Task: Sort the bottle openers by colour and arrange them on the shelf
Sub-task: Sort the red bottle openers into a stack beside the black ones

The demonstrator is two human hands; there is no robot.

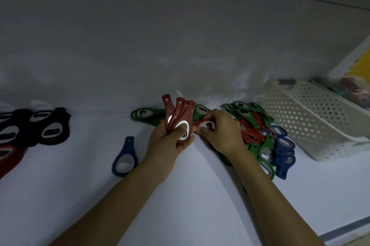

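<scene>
- Fan of red openers (178, 112), handles up, gripped by left hand (170, 143).
- Right hand (223, 133) pinches one red opener (198, 124), lying crosswise, just right of the fan.

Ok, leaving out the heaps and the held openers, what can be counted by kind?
Hands: 2, left hand and right hand, both gripping red openers
White baskets: 2, near basket and far basket
Lone blue opener: 1
Total: 5

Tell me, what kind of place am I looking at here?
Probably a shop or stockroom shelf: a plain white shelf board with a back wall, perforated white storage baskets at one end, and many identical bottle openers in several colours.
</scene>
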